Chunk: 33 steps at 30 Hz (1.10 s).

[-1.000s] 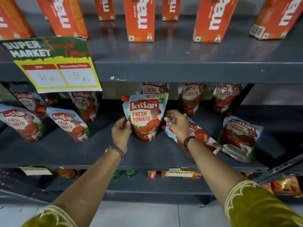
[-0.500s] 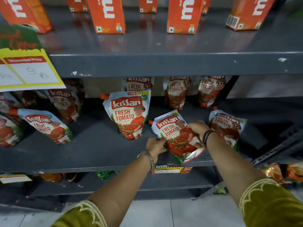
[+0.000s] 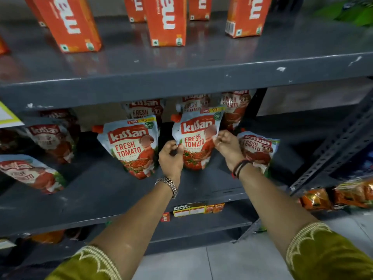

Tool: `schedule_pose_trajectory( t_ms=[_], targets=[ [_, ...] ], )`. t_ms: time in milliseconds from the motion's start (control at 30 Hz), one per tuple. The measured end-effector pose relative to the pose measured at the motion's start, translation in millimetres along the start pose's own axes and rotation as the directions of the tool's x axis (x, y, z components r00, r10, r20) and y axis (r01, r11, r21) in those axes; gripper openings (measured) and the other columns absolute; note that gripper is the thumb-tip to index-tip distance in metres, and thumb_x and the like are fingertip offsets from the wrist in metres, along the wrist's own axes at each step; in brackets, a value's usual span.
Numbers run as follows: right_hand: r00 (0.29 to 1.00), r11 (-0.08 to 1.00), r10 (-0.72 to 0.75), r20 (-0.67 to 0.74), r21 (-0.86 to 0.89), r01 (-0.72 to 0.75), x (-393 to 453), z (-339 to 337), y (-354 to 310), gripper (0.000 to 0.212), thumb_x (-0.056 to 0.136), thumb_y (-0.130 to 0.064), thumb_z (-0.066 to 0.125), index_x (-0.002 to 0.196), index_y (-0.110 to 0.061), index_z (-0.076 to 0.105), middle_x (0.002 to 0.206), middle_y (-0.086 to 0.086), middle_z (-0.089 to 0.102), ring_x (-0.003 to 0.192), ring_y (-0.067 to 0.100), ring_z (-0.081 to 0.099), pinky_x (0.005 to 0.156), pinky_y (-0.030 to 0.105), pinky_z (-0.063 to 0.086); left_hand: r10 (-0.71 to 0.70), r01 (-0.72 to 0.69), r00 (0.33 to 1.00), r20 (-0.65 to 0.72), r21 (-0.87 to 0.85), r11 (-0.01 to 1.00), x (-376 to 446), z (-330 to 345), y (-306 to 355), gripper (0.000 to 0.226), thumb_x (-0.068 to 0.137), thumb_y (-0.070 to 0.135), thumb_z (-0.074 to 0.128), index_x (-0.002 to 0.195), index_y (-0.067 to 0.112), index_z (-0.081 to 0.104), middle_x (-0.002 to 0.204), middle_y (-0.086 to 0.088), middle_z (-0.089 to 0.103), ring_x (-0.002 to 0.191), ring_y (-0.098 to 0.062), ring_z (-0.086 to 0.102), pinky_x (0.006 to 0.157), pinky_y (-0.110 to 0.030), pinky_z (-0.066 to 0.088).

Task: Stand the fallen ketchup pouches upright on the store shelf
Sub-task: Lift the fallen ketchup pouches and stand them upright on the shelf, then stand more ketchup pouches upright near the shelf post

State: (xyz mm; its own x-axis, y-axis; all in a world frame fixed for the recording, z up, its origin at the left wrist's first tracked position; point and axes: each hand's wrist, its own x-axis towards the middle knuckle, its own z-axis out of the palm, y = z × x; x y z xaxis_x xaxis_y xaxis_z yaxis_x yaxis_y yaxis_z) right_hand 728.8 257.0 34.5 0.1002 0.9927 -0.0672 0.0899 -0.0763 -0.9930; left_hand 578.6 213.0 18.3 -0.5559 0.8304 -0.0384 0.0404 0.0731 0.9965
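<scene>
A ketchup pouch (image 3: 196,138) with a red cap stands upright on the grey middle shelf (image 3: 113,190). My left hand (image 3: 171,158) grips its left edge and my right hand (image 3: 229,146) pinches its right edge. Another upright pouch (image 3: 131,144) stands just to its left. To the right, a pouch (image 3: 259,150) leans back behind my right wrist. At the far left, a pouch (image 3: 30,172) lies tilted on the shelf, with another pouch (image 3: 50,138) behind it. More pouches (image 3: 235,106) stand along the back row.
Orange cartons (image 3: 167,19) stand on the shelf above. A yellow price sign (image 3: 8,118) hangs at the left edge. A slotted metal brace (image 3: 333,150) slants at the right, with orange packets (image 3: 343,197) below it. A small label (image 3: 189,211) sits on the shelf lip.
The pouch that lay tilted under both hands has been raised upright and set further back. The camera has shifted right.
</scene>
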Motion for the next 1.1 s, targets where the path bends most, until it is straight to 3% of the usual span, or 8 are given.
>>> schedule_pose_trajectory(
  t_ms=[233, 333, 433, 567, 700, 900, 1000, 1100],
  targets=[
    [0.996, 0.990, 0.005, 0.093, -0.137, 0.008, -3, -18, 3, 0.038, 0.084, 0.007, 0.057, 0.121, -0.001, 0.055, 0.114, 0.008, 0.060, 0.111, 0.015, 0.053, 0.093, 0.023, 0.045, -0.115, 0.114, 0.993, 0.030, 0.037, 0.993, 4, 2, -8, 0.019, 0.086, 0.012, 0.059, 0.103, 0.003, 0.061, 0.108, -0.007, 0.064, 0.102, -0.020, 0.059, 0.096, -0.035, 0.047],
    [0.988, 0.942, -0.070, -0.138, -0.336, 0.020, 0, -54, 12, 0.039, 0.080, 0.003, 0.055, 0.114, -0.014, 0.061, 0.112, 0.002, 0.062, 0.107, 0.016, 0.057, 0.102, 0.033, 0.045, -0.449, 0.450, 0.893, 0.035, -0.085, 0.889, -11, 6, -14, 0.034, 0.082, -0.001, 0.058, 0.115, 0.007, 0.058, 0.108, -0.008, 0.061, 0.097, -0.021, 0.059, 0.089, -0.038, 0.051],
    [0.907, 0.934, 0.032, -0.421, -0.311, -0.177, -7, -91, 17, 0.036, 0.082, -0.002, 0.048, 0.116, -0.008, 0.054, 0.107, 0.009, 0.063, 0.098, 0.024, 0.061, 0.086, 0.034, 0.050, -0.600, 0.619, 0.757, 0.257, 0.011, 0.785, -37, 19, -21, 0.041, 0.079, -0.011, 0.047, 0.116, 0.007, 0.054, 0.091, -0.004, 0.058, 0.082, -0.018, 0.056, 0.073, -0.032, 0.052],
    [0.847, 0.863, 0.322, -0.424, -0.235, -0.446, -12, -122, 33, 0.030, 0.093, -0.008, 0.043, 0.119, 0.002, 0.053, 0.118, 0.021, 0.062, 0.106, 0.033, 0.059, 0.074, 0.026, 0.035, -0.544, 0.515, 0.685, 0.484, 0.206, 0.832, -54, 60, -9, 0.033, 0.086, 0.003, 0.049, 0.118, 0.014, 0.055, 0.095, 0.000, 0.056, 0.099, -0.018, 0.052, 0.082, -0.031, 0.048],
    [0.823, 0.839, 0.422, -0.380, -0.180, -0.513, -1, -135, 45, 0.015, 0.090, -0.009, 0.050, 0.086, 0.000, 0.061, 0.116, 0.023, 0.063, 0.098, 0.035, 0.060, 0.071, 0.026, 0.041, -0.454, 0.336, 0.706, 0.544, 0.307, 0.891, -44, 104, 6, 0.016, 0.093, 0.022, 0.047, 0.078, 0.019, 0.053, 0.081, 0.003, 0.050, 0.076, -0.012, 0.049, 0.067, -0.027, 0.043],
    [0.746, 0.785, 0.617, -0.252, 0.267, -0.559, 10, -143, 49, 0.022, 0.094, -0.009, 0.044, 0.079, -0.004, 0.059, 0.072, 0.010, 0.064, 0.051, 0.021, 0.061, 0.033, 0.020, 0.047, -0.487, 0.277, 0.629, 0.606, 0.410, 0.869, -9, 153, -30, 0.046, 0.087, 0.035, 0.057, 0.116, 0.000, 0.062, 0.122, -0.019, 0.064, 0.111, -0.032, 0.062, 0.100, -0.046, 0.048],
    [0.767, 0.792, 0.606, -0.211, 0.240, -0.561, 8, -148, 44, 0.020, 0.095, -0.008, 0.043, 0.083, -0.003, 0.059, 0.073, 0.010, 0.068, 0.055, 0.018, 0.061, 0.035, 0.022, 0.046, -0.483, 0.268, 0.611, 0.627, 0.411, 0.872, -17, 148, -16, 0.043, 0.087, 0.028, 0.061, 0.119, 0.000, 0.061, 0.120, -0.017, 0.065, 0.107, -0.029, 0.063, 0.097, -0.043, 0.050],
    [0.794, 0.827, 0.562, -0.232, 0.146, -0.543, 14, -154, 48, 0.014, 0.090, -0.008, 0.051, 0.098, -0.006, 0.061, 0.094, 0.014, 0.066, 0.075, 0.024, 0.064, 0.064, 0.034, 0.058, -0.490, 0.343, 0.541, 0.684, 0.353, 0.871, -26, 138, -1, 0.038, 0.087, 0.013, 0.060, 0.123, 0.001, 0.057, 0.110, -0.013, 0.063, 0.094, -0.022, 0.062, 0.081, -0.032, 0.054]
  ],
)
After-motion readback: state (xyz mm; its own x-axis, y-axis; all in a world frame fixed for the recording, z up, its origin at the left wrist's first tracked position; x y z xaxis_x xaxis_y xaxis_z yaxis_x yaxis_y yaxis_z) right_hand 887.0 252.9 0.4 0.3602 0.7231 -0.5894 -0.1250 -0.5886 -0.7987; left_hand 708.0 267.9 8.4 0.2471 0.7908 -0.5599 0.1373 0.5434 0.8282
